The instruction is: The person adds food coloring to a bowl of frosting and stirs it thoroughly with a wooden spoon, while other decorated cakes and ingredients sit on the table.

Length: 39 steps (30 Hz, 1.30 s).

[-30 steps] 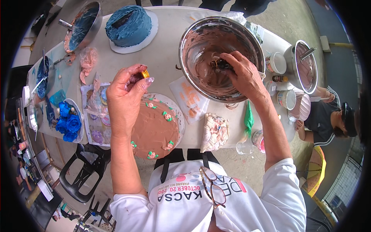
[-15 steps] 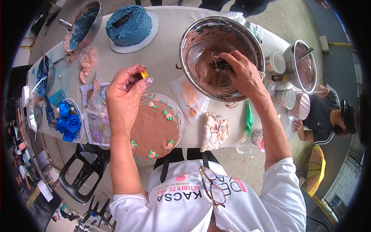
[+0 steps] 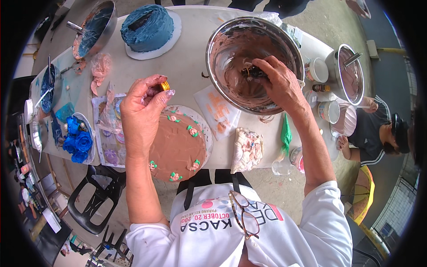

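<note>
Nothing has shifted: left hand (image 3: 142, 104) pinches a gold nozzle (image 3: 165, 85), right hand (image 3: 278, 82) grips a tool in the steel bowl (image 3: 222, 84).

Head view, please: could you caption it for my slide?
Left hand pinches a gold piping tip above a brown cake; right hand reaches into a steel bowl.

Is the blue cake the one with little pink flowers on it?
No, the blue cake is plain at the table's far side; the pink flowers sit on the brown cake below the left hand.

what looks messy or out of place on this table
Mostly working mess: a crumpled, frosting-smeared plastic wrap lies loose left of the blue cake, and a used piping bag sits at the table's near edge.
</note>
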Tool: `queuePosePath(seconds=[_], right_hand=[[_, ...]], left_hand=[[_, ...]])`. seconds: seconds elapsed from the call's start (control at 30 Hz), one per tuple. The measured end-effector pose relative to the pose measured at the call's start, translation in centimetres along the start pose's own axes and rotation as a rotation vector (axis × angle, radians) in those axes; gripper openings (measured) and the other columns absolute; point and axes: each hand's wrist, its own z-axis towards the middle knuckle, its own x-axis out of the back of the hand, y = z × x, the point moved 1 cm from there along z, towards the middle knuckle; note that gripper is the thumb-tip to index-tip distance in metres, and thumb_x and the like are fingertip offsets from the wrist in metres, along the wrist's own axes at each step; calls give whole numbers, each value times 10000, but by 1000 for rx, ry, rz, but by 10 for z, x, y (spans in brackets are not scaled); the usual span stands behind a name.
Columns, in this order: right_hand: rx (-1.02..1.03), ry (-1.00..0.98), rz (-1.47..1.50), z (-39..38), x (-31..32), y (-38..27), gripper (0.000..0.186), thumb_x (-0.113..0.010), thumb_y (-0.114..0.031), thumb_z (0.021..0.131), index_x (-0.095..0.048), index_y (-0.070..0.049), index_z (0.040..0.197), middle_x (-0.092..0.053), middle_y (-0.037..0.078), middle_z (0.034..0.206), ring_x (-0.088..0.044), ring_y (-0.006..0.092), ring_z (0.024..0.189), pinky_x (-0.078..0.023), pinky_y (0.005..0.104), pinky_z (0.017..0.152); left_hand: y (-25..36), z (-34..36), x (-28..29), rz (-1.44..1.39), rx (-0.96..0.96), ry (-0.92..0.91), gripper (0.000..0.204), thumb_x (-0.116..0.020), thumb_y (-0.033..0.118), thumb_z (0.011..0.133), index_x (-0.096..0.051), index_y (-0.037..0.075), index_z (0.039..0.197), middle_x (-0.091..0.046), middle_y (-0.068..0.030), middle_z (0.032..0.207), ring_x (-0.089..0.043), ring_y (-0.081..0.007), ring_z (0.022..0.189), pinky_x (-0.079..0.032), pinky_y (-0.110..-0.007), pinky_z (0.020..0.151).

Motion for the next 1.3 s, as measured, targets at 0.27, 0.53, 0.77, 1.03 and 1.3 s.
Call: queuePosePath(seconds=[0.27, 0.53, 0.77, 1.03, 1.3], right_hand=[[-17, -3, 7, -1, 0, 0, 504, -658, 28, 743, -566, -105, 1221, -571, 113, 1085, -582, 346, 1018, -494, 427, 862], [-63, -7, 99, -3, 2, -2, 499, -658, 32, 747, -565, -89, 1222, -572, 126, 1112, -595, 341, 1012, -498, 405, 853], [-54, 81, 517, -14, -6, 10, 384, -671, -58, 850, -545, -19, 1211, -605, 72, 1056, -603, 178, 931, -482, 306, 815], [-219, -54, 1217, -29, 1, -20, 395, -577, -165, 970, -436, -39, 1317, -580, 6, 1040, -548, 81, 909, -466, 250, 827], [2, 135, 675, -29, 41, -49, 441, -597, -24, 862, -467, -10, 1283, -594, 149, 1157, -602, 254, 1037, -480, 347, 901]], left_hand=[[0, -1, 1, -30, -6, -13, 260, -679, -93, 810, -651, -22, 1058, -608, -4, 953, -574, -67, 826, -500, -205, 732], [0, -2, -1, -37, -1, -23, 273, -666, -93, 817, -645, -22, 1080, -615, -10, 963, -583, -73, 819, -501, -208, 709], [31, 3, -35, -7, -98, -149, 248, -645, -86, 831, -644, -42, 1074, -629, -47, 997, -605, -87, 814, -513, -222, 690], [65, 19, -79, -55, -42, -307, 227, -674, -31, 831, -663, -48, 1057, -704, -80, 889, -642, -97, 764, -535, -237, 671], [105, 21, -95, 165, -107, -436, 207, -686, -2, 825, -667, -80, 1016, -707, -119, 847, -652, -113, 684, -539, -255, 604]])
